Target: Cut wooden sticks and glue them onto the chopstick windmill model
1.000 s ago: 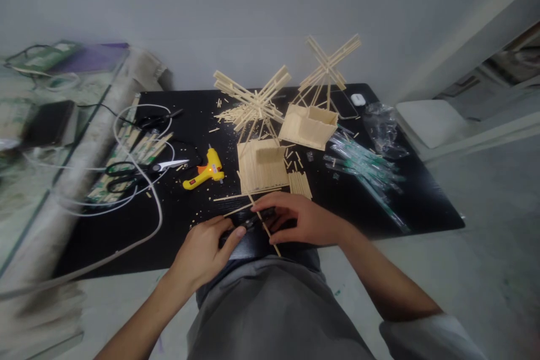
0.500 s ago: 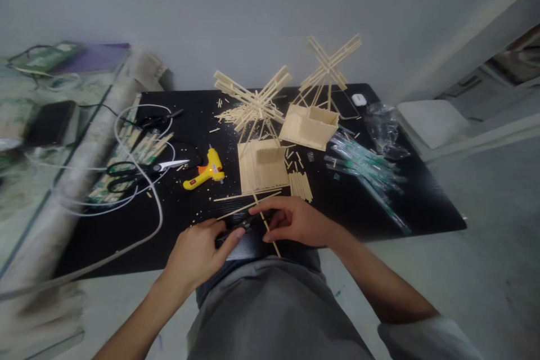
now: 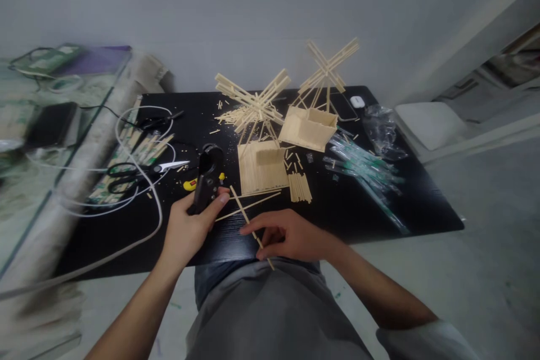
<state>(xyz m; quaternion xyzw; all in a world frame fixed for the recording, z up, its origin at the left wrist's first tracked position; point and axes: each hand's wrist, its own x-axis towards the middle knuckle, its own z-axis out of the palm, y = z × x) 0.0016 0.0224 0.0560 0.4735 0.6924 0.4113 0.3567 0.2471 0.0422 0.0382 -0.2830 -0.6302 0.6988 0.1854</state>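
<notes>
A thin wooden stick (image 3: 240, 203) slanted over the near edge of a black table (image 3: 346, 219), its lower end in front of the person's grey clothing (image 3: 270, 309) and its upper end near the fingers of the other hand. The right hand (image 3: 291, 234) pinched this stick between thumb and fingers. The left hand (image 3: 185, 230) was closed around a black tool (image 3: 207, 185), raised above the tabletop and partly covering a yellow glue gun (image 3: 190, 185). Just beyond the hands lay two loose sticks (image 3: 253, 204), and behind those stood a wooden model (image 3: 264, 171) with a flat slatted base and crossed blades above. To its right lay a row of short sticks (image 3: 300, 187); a second, similar model (image 3: 307, 129) stood farther back. Black-handled scissors (image 3: 139, 170) and a looping white cable (image 3: 157, 202) occupied the left side, clear-and-green packets (image 3: 367, 166) the right, with a small white case (image 3: 358, 102) near the far corner.
</notes>
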